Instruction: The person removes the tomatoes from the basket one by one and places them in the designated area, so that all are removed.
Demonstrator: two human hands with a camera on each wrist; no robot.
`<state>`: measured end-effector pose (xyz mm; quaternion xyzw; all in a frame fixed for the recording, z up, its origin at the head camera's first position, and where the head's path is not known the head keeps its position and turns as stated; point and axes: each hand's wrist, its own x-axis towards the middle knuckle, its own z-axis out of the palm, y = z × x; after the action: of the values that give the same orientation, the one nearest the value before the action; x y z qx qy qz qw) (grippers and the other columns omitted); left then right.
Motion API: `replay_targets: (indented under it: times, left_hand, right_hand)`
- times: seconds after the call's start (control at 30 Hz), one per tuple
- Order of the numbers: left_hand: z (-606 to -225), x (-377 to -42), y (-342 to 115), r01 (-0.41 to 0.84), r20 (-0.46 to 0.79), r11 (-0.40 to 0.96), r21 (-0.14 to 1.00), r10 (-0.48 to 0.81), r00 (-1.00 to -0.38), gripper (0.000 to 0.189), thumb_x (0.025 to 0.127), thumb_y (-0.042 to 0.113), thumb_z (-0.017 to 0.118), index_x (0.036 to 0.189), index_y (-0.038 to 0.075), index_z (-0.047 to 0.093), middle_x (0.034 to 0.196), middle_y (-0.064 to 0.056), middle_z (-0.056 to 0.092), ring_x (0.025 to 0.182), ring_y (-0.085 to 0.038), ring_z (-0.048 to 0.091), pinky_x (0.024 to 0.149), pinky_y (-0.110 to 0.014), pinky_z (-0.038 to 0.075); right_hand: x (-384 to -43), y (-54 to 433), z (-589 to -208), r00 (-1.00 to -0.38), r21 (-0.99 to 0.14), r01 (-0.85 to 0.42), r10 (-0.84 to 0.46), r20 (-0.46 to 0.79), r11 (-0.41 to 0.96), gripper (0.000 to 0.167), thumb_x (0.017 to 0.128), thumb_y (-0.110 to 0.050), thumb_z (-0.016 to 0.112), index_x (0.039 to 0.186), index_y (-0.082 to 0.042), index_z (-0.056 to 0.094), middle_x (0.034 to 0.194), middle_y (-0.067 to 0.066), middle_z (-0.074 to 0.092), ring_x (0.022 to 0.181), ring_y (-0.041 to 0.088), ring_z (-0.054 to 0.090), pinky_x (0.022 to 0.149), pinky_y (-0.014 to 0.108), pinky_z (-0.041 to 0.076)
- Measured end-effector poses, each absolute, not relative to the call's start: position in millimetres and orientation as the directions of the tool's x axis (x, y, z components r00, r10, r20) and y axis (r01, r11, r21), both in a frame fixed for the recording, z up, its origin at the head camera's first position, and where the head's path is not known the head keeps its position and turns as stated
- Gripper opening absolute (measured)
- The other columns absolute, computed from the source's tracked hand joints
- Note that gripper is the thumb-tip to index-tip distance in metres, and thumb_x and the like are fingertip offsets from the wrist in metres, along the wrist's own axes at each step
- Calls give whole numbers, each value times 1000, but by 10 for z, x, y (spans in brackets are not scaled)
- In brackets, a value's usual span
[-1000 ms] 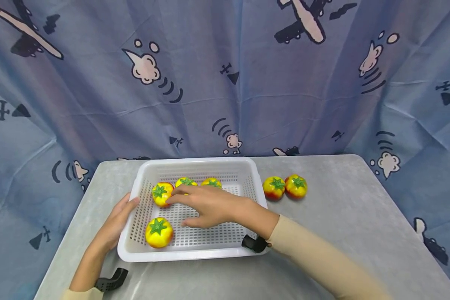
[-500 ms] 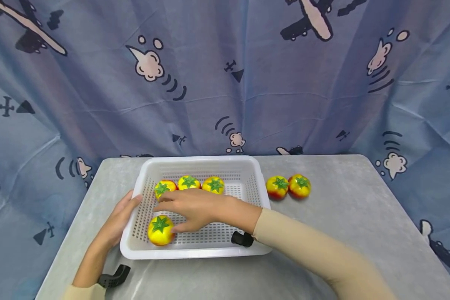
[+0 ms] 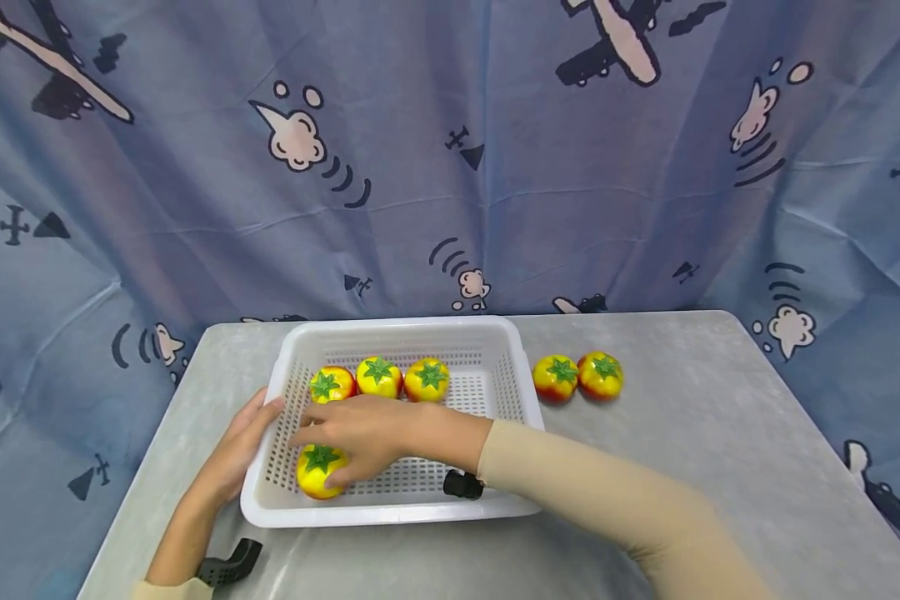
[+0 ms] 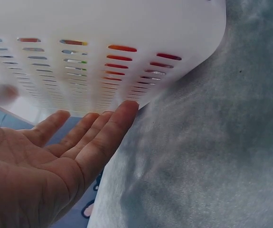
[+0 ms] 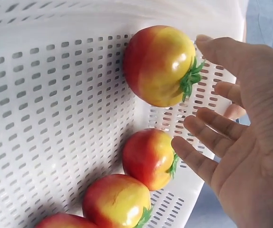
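In the head view, my right hand [image 3: 360,433] is over the left part of a white perforated plastic basket [image 3: 390,514]. Its fingers are spread around the top of a yellow-and-red fruit with a green leafy cap [image 3: 318,475]. The right wrist view shows that hand [image 5: 250,118] with its thumb tip close beside the fruit [image 5: 160,66] and its other fingers loosely extended. My left hand [image 3: 232,454] is at the basket's left side, thumb at the rim. In the left wrist view, the left hand's straight fingers [image 4: 105,137] touch the basket's outer wall [image 4: 103,23].
Three more such fruits [image 3: 378,377] sit in a row toward the back of the basket. Outside, to its right, a pair of matching fruits [image 3: 555,379] stands on the grey table [image 3: 690,417]. A blue patterned curtain [image 3: 405,167] hangs behind and at both sides.
My right hand has moved left and toward the front of the basket, from beside the back row to over the front fruit. The left hand stays at the basket's side.
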<state>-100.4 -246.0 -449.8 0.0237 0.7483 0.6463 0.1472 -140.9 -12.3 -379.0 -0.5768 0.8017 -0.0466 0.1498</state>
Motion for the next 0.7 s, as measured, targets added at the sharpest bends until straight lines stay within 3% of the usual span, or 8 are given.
replay_targets:
  times: [0.23,0.47,0.7]
  left_hand:
    - [-4509,-992,-2454,-167,-201,165,972,222,-954,65,117,40,30,170,9,9,166,-37,28,137,-53,54,97,-63,63]
    - [-4508,-996,-2464,-179,-211,157,971,225,-951,65,117,40,31,170,10,10,164,-37,33,129,-38,62,93,-55,66]
    - [-4508,-1012,-2459,-177,-211,165,970,220,-952,65,117,40,31,170,8,11,163,-38,33,130,-39,61,94,-57,65]
  right_hand:
    - [-1401,-219,-3836,-289,-241,-909,-931,-223,340,67,99,-46,73,159,-31,48,158,-4,51,135,8,56,114,20,51]
    - [-1367,-298,-3861,-272,-203,-926,-935,-228,319,59,99,-47,73,152,-30,54,149,-4,55,121,6,60,98,16,56]
    - [-1370,-315,-3878,-278,-200,-921,-924,-263,334,61,98,-48,74,153,-31,55,149,-7,56,124,5,59,105,17,54]
